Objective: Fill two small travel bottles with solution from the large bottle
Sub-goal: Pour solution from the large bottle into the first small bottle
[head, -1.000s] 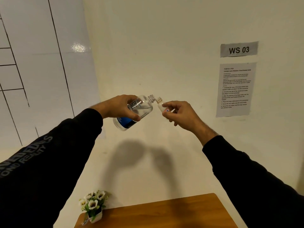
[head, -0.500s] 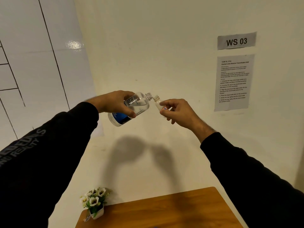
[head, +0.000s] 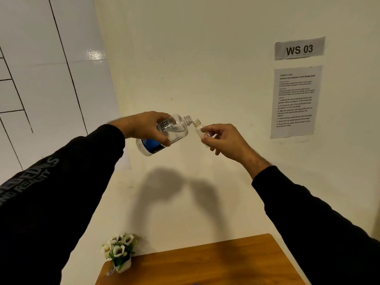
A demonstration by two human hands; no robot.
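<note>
My left hand (head: 144, 128) grips the large clear bottle (head: 174, 129), which has a blue label and no cap. It is tilted so its open neck points right. My right hand (head: 222, 138) pinches a small white travel bottle (head: 199, 129), uncapped, held nearly upright with its mouth just beside the large bottle's neck. Clear liquid lies in the lower part of the large bottle. Both bottles are held high in front of the wall, well above the table. The second travel bottle and the caps are out of view.
A wooden table (head: 205, 264) shows at the bottom edge, with a small white pot of flowers (head: 119, 251) at its back left corner. On the wall to the right hang a "WS 03" sign (head: 299, 49) and a printed instruction sheet (head: 295, 101).
Both hands kept the bottles mouth to mouth. The large bottle's neck has dipped slightly lower toward the small bottle's opening. The view shifted a little.
</note>
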